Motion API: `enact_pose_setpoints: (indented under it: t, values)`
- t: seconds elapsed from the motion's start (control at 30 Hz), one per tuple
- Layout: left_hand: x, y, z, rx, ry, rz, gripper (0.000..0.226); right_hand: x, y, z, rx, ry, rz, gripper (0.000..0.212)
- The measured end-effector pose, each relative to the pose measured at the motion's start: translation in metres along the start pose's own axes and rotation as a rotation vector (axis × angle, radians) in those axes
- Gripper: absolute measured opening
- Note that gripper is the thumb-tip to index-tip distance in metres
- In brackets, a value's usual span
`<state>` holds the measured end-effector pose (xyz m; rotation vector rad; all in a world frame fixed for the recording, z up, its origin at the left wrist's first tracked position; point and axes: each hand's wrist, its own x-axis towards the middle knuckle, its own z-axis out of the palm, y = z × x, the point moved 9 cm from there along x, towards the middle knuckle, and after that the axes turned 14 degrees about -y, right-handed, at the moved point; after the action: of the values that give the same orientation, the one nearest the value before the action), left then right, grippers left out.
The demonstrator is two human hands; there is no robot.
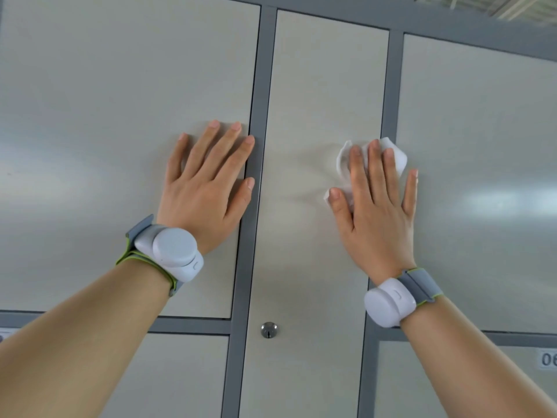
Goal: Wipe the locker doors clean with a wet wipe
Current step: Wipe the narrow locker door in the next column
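Observation:
Pale grey locker doors fill the view, set in a darker grey frame [256, 146]. My right hand [376, 212] lies flat with a crumpled white wet wipe [398, 158] pressed under its fingers, at the right edge of the middle door [316, 101] and over the frame strip beside it. My left hand [208, 188] rests flat and empty on the upper left door [120, 116], fingers spread, fingertips touching the frame strip. Both wrists carry white sensor bands.
A round keyhole lock [269, 329] sits low on the middle door. The right door [482, 146] stands beyond the wipe. Lower doors show below a horizontal frame bar; a number label [547, 359] is at the right edge.

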<state>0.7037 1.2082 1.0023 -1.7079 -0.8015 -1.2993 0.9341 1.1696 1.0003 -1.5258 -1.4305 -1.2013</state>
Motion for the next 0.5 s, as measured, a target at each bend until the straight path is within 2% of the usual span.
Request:
enact_pose_setpoints:
  t: [0.17,0.37,0.5]
  values:
    - [0.000,0.000,0.000,-0.002,-0.005,-0.001,0.052,-0.005,-0.008,0.002,0.013,0.019,0.014,0.065]
    - [0.000,0.001,0.000,0.004,0.000,0.005,0.051,-0.029,-0.038,0.010,-0.039,-0.007,-0.136,0.064]
    - [-0.001,0.000,0.001,-0.001,-0.011,0.002,0.052,-0.029,-0.032,0.008,-0.107,0.007,-0.157,0.063]
